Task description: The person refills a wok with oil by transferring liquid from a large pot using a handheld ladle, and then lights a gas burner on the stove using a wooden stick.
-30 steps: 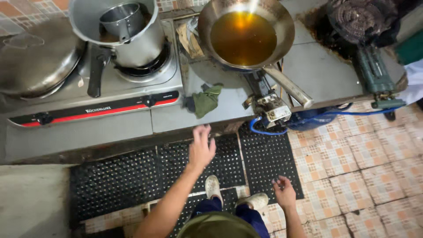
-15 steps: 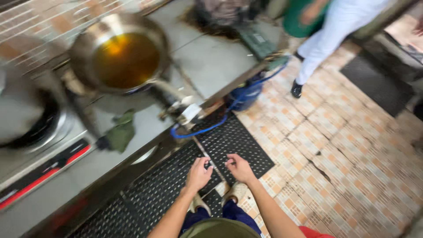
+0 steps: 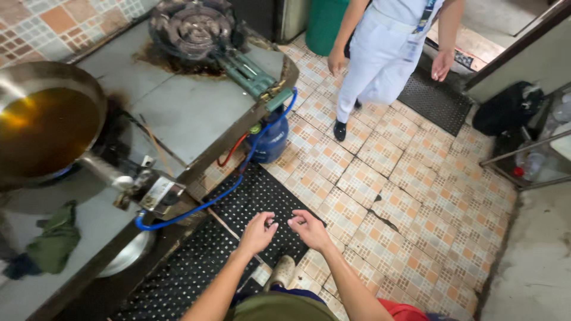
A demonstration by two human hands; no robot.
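Left hand (image 3: 257, 233) and right hand (image 3: 309, 229) loosely curled, fingertips nearly meeting, holding nothing, above black perforated rubber floor mat (image 3: 250, 196). At ten o'clock, oil-filled round steel wok (image 3: 44, 128) on grey metal counter (image 3: 184, 113).

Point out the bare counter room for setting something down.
Free: the grey counter between the oil-filled wok and the cast-iron burner. Crowded: the front edge, with the wok's handle, blue hose and green cloth.

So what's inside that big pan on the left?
The pan holds amber, oil-like liquid with a bright glare at its left. The liquid is too dark to see the pan's bottom. Both hands, left hand and right hand, are empty, away from it.
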